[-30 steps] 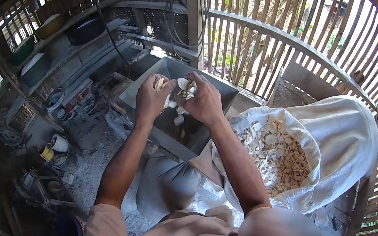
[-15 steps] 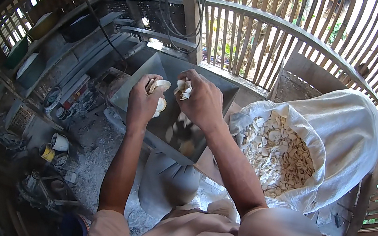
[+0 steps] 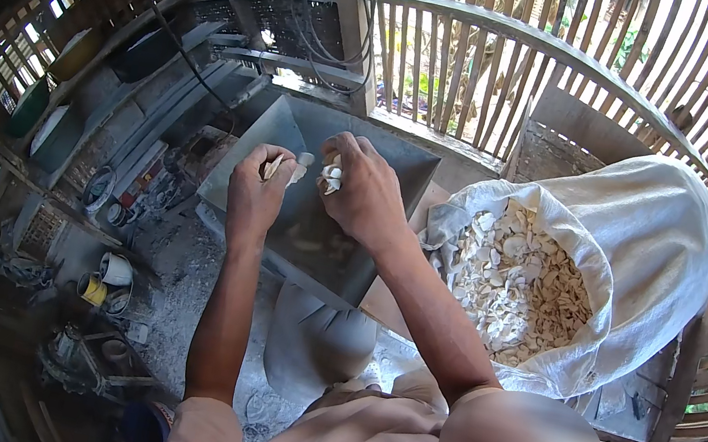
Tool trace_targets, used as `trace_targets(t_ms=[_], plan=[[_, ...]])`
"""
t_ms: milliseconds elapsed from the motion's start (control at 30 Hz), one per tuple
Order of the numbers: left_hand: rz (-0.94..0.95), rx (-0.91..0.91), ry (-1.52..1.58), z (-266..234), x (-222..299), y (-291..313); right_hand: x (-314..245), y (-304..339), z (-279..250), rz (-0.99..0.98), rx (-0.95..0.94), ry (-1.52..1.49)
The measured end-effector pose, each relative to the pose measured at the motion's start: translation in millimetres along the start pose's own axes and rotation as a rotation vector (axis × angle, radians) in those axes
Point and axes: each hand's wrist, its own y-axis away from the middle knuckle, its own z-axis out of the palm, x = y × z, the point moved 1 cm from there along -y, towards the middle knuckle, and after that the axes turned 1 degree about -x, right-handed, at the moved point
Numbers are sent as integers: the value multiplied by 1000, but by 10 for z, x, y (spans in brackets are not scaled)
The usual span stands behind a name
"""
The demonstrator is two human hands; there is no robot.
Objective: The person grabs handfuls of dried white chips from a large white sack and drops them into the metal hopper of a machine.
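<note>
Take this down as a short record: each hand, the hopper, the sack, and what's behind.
Left hand: grips pale chips, above the grey hopper
Right hand: grips more pale chips, also above the hopper
Hopper: open-topped, box-shaped
White woven sack: right of the hopper, mouth open, many pale chips inside
Behind: wooden slatted wall

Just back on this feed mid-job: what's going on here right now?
A person is holding pale chips in both bare hands, the left hand and right hand close together over an open grey bin. Blurred pale bits show below the hands; whether they are falling or lying inside is hard to tell. To the right of the bin, a big white sack gapes open, with plenty of similar pieces in its mouth.
</note>
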Motion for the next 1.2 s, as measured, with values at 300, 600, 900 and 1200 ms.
trace_targets(t_ms=[300, 600, 900, 1200], plan=[[30, -20, -83, 13, 71, 26, -50, 25, -44, 3, -24, 25], [124, 26, -185, 56, 100, -4, 31, -54, -80, -11, 187, -98], [439, 30, -12, 40, 194, 24, 711, 841, -1114, 212, 267, -58], [558, 4, 17, 176, 396, 307, 1461, 2350, -1517, 659, -52, 491]])
